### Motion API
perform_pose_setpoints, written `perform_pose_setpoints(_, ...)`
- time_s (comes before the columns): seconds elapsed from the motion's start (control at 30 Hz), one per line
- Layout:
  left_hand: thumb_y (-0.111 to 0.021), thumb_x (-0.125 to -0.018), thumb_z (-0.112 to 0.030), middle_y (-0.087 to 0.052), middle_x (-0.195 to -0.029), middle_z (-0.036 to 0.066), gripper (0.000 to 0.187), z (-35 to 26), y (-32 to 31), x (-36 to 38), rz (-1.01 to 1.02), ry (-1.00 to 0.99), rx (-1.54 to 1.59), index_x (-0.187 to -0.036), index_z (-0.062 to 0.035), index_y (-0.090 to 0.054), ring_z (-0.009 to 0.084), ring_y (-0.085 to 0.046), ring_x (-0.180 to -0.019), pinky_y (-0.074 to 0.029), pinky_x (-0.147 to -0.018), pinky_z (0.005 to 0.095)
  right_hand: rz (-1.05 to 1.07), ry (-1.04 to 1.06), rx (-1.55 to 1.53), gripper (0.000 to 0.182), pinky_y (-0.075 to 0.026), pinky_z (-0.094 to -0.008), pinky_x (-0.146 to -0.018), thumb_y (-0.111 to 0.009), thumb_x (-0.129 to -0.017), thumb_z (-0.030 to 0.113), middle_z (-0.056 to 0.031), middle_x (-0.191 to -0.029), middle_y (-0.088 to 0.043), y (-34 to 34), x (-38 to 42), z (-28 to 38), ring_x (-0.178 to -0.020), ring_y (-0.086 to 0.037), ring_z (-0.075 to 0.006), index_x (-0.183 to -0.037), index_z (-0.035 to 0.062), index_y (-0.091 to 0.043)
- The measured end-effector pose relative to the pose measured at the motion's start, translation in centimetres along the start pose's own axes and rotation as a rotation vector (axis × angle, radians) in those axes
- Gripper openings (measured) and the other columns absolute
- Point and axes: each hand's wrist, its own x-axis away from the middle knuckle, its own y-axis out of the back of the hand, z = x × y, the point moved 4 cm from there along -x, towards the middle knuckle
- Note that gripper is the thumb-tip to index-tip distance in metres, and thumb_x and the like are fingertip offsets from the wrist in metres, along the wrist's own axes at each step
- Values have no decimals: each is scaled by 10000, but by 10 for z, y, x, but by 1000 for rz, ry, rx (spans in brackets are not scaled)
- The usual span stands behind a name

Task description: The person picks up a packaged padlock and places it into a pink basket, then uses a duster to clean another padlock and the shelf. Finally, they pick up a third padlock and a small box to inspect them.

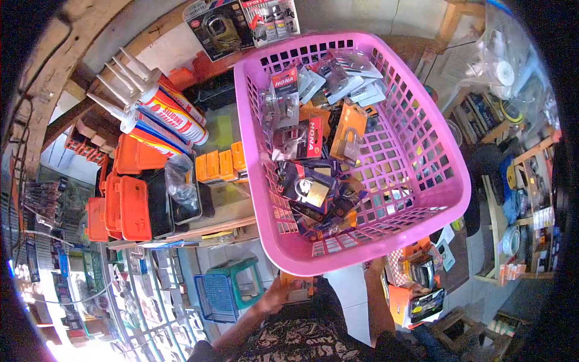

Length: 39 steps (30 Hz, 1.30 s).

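A large pink plastic basket (pixel 274 244) fills the middle of the view, with packaged goods inside. Red-topped HONA packs (pixel 289 90), an orange padlock box (pixel 348 131) and dark packets (pixel 310 187) lie toward its left side. Below the basket's near rim, my left hand (pixel 277 295) is closed on a small orange-and-clear package (pixel 297 288). My right hand (pixel 375 268) is at the basket's lower edge, mostly hidden behind the rim, so its fingers cannot be made out.
Sealant tubes (pixel 175 114), small orange boxes (pixel 220 166) and orange-lidded bins (pixel 134 208) stand left of the basket. Blue and green baskets (pixel 217 298) are on the floor. Boxed goods (pixel 422 271) sit lower right, and wooden shelves (pixel 537 157) stand at far right.
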Motion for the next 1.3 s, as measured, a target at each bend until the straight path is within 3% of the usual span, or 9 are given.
perform_pose_setpoints(0.07,-550,-966,-224,-594,-1197,124,431,11,17,3,-19,141,15,-1332,-38,-421,237,-601,-1081,-507,-927,401,-215,-109,-25,256,-274,-243,-381,-611,-863,414,46,-584,-407,-21,38,34,-438,-362,-89,-810,185,-510)
perform_pose_setpoints(0.33,-544,-966,-256,-597,-1196,128,432,16,42,28,-18,78,60,-1313,-24,-435,239,-616,-1061,-512,-913,381,-154,-202,-220,302,-205,-260,-373,-602,-826,308,60,-558,-271,-35,94,39,-416,-255,-89,-682,194,-362)
perform_pose_setpoints(0.5,-520,-958,-398,-597,-1183,133,524,26,69,58,-8,-42,336,-1338,-52,-415,287,-604,-1080,-503,-922,429,-100,-38,-325,167,-196,-241,-363,-596,-870,236,67,-558,-289,-50,159,55,-417,-253,-63,-797,173,-460)
perform_pose_setpoints(0.57,-491,-844,-678,-566,-1253,202,816,12,68,68,-145,73,127,-1351,-41,-434,345,-594,-1105,-489,-935,491,-69,50,-384,112,-193,-234,-361,-595,-887,205,71,-559,-297,-54,183,62,-419,-250,-51,-861,166,-493)
perform_pose_setpoints(0.7,-456,-859,-680,-568,-1240,213,803,-21,72,91,-66,-159,237,-1370,-63,-410,360,-596,-1094,-496,-917,504,-113,212,-395,169,-233,-215,-377,-635,-874,94,76,-543,-330,-67,240,94,-414,-285,-26,-990,129,-517)
perform_pose_setpoints(0.97,-380,-952,-559,-593,-1173,124,591,-93,91,150,-121,-462,632,-1350,-127,-441,335,-613,-1013,-528,-839,491,389,541,-170,132,-316,-220,-541,-598,-896,148,-37,-772,-499,-73,261,28,-641,-446,-97,-897,55,-505)
perform_pose_setpoints(1.07,-380,-950,-564,-577,-1215,106,602,-116,114,174,-97,-649,642,-1366,-133,-435,300,-609,-1034,-520,-867,464,495,84,-317,174,-413,-206,-663,-574,-918,172,-122,-1002,-577,-69,220,-48,-834,-548,-149,-1000,20,-554)
perform_pose_setpoints(1.2,-373,-948,-573,-580,-1220,107,618,-140,140,220,-282,-865,693,-1371,-126,-431,298,-610,-1036,-519,-873,457,1218,321,226,340,-348,-199,-514,-504,-958,361,-86,-778,-559,-155,350,40,-605,-494,-108,-952,22,-534)
perform_pose_setpoints(1.3,-354,-952,-579,-586,-1217,107,630,-154,158,259,-238,-1037,651,-1378,-120,-424,296,-612,-1036,-521,-867,448,1392,281,354,437,-260,-220,-413,-496,-953,461,-25,-606,-488,-194,408,64,-450,-380,-62,-891,29,-514)
